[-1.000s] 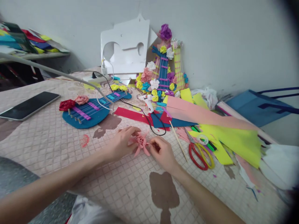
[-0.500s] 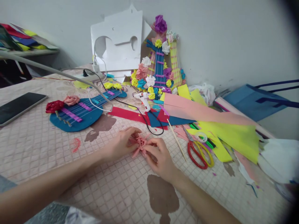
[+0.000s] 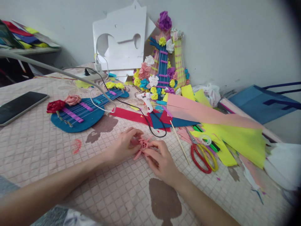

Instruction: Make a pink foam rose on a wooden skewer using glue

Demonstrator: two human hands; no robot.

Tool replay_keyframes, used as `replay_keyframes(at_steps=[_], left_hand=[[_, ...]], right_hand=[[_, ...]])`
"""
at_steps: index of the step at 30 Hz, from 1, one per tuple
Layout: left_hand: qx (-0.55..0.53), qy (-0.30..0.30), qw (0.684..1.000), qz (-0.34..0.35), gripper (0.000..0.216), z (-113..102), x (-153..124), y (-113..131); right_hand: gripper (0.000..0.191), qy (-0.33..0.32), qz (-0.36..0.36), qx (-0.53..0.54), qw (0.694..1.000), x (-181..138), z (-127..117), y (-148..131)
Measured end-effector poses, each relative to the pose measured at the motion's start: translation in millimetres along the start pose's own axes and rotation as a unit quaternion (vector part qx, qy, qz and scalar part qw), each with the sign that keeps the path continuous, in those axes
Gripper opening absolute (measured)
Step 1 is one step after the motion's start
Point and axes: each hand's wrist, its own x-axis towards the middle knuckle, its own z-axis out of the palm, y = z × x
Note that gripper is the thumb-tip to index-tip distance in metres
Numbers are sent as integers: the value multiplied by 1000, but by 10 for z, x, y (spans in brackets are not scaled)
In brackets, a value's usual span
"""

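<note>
Between my two hands is a pink paper flower [image 3: 144, 143], its narrow petals sticking out on several sides. My left hand [image 3: 125, 142] pinches it from the left, and my right hand [image 3: 161, 158] grips its right edge between thumb and fingers. Part of the flower is hidden behind my fingertips. To the upper left lies a blue toy guitar [image 3: 88, 117] with purple strips, white strings, a red rose [image 3: 55, 106] and a pink rose [image 3: 72, 100]. A white glue gun [image 3: 147, 101] rests beyond my hands, its black cord looping close to them.
Right of my hands lie a wooden stick [image 3: 180, 142] and red-and-yellow-handled scissors [image 3: 202, 157]. Pink sheet material [image 3: 195, 110] and yellow sheets [image 3: 242, 141] spread behind. A phone [image 3: 22, 106] is at left. Flower-covered guitars [image 3: 163, 67] lean on the wall. A white cable [image 3: 58, 67] crosses the left side.
The whole view has shifted slightly. My right fingers have moved a little at the flower's lower right edge; both hands keep hold of it.
</note>
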Motion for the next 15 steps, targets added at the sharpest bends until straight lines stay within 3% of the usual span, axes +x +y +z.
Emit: replay_keyframes(at_steps=[9, 15], left_hand=[[-17, 1, 1000, -3, 26, -25, 1, -26], [29, 16, 999, 16, 24, -127, 12, -4]], right_hand=[[38, -9, 5, 29, 1000, -2, -21, -7], [26, 54, 42, 70, 995, -27, -66, -14]])
